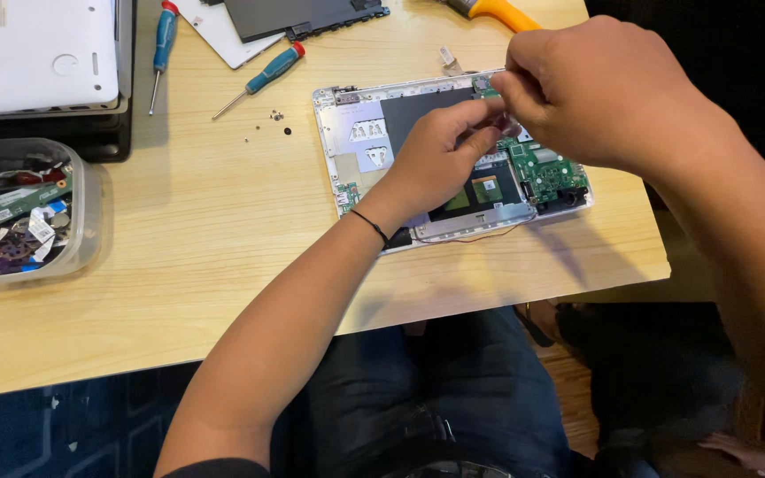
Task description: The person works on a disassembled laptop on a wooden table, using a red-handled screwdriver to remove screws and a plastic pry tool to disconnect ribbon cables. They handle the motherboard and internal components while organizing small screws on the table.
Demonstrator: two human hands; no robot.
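Observation:
An opened white laptop base [340, 150] lies on the wooden table, with a green circuit board [549, 170] and a dark panel inside. My left hand [440, 159] rests over its middle, fingers bent and pinching toward a small part near the top edge. My right hand [599, 88] hovers above the base's upper right, its fingertips pinched together against the left hand's fingertips. What they pinch is too small and hidden to name. A black band circles my left wrist.
Two teal-handled screwdrivers [263, 80] [163, 44] lie at the back, with loose screws [276, 117] nearby. A clear plastic tub [90, 204] of parts sits left. A white laptop [37, 53] stacks at the far left; a yellow-handled tool [498, 12] at the back.

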